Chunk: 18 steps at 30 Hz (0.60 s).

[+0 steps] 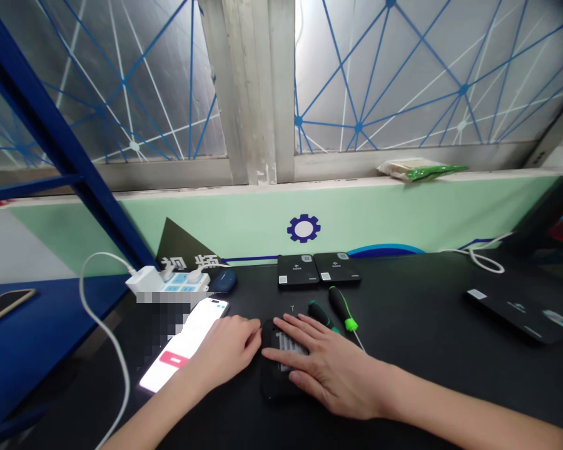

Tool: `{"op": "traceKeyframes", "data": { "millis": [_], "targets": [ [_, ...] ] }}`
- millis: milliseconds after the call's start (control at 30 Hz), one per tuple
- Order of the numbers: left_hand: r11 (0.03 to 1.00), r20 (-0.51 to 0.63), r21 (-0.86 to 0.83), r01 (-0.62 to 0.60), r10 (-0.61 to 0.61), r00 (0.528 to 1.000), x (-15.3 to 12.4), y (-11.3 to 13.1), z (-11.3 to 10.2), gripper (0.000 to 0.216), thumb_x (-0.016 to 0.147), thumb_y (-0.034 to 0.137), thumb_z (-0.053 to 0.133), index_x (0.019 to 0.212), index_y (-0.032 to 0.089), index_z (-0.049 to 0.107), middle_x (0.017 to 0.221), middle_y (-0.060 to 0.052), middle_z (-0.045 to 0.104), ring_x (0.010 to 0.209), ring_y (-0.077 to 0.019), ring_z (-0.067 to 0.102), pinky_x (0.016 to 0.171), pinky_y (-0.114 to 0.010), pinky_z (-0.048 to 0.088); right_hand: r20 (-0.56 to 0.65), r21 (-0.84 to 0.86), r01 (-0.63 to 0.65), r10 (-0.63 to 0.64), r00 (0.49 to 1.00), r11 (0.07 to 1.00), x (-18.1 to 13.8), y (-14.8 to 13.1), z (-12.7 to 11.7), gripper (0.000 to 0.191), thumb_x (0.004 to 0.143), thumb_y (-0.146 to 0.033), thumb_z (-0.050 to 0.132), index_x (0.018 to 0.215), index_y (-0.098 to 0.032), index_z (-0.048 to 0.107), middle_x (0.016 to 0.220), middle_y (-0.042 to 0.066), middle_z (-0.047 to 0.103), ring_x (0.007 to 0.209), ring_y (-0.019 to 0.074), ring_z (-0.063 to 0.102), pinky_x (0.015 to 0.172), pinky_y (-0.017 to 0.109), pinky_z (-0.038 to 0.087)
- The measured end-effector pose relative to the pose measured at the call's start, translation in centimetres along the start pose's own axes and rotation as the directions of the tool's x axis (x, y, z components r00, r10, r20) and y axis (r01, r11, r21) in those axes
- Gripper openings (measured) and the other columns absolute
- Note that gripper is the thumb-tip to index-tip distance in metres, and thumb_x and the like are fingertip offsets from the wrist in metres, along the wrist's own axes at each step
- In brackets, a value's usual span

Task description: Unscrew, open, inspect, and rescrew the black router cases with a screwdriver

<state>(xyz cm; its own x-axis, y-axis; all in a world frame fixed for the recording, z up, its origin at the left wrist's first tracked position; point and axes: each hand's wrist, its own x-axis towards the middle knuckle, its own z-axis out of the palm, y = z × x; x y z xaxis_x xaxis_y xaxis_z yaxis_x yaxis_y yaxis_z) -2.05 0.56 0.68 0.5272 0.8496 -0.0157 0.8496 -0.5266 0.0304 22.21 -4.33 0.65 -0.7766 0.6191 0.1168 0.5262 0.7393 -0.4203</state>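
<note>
My right hand (pixel 326 362) lies flat with fingers spread on a black box-shaped device (pixel 279 381) with a printed label, which rests on the dark table. Against that device's upper left edge is my left hand (pixel 232 347), its fingers curled closed; whatever they may hold is hidden. Under and beside the left forearm a phone (pixel 211 315) shows a bright white screen with a red button. Just beyond the right hand are two screwdrivers, one with a dark green handle (pixel 321 312), the other a black and bright green screwdriver (pixel 342 307) with its shaft toward my wrist.
Two flat black boxes, a left box (pixel 298 272) and a right box (pixel 338 269), stand by the wall. Another black box (pixel 520 315) lies far right. A white power strip (pixel 182 284) with a cable (pixel 122 356) and a dark blue case (pixel 224 281) sit at the left back.
</note>
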Motion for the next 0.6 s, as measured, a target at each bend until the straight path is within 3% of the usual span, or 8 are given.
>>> {"op": "traceKeyframes", "data": {
  "millis": [367,600],
  "targets": [
    [1.0,-0.012,-0.01,-0.007,0.007,1.0,-0.1,0.0,-0.2,0.031,0.096,0.024,0.041,0.065,0.02,0.044,0.061,-0.001,0.058,0.056,-0.0187,0.057,0.052,-0.029,0.021,-0.021,-0.019,0.034,-0.034,0.999,0.999,-0.1,0.0,-0.1,0.05,0.104,-0.038,0.038,0.153,-0.033,0.032,0.165,0.005,0.012,0.15,0.0287,0.014,0.121,0.052,0.017],
    [0.999,-0.013,-0.029,-0.022,0.021,1.0,-0.2,0.0,-0.3,0.03,0.097,0.025,0.04,0.068,0.021,0.047,0.064,-0.002,0.06,0.06,-0.0197,0.059,0.053,-0.028,0.023,-0.13,-0.053,-0.017,0.01,0.991,0.998,-0.7,0.7,-1.7,0.061,0.098,-0.045,0.05,0.153,-0.023,0.034,0.158,0.012,0.033,0.147,0.0288,0.028,0.118,0.048,0.028]
  ]
}}
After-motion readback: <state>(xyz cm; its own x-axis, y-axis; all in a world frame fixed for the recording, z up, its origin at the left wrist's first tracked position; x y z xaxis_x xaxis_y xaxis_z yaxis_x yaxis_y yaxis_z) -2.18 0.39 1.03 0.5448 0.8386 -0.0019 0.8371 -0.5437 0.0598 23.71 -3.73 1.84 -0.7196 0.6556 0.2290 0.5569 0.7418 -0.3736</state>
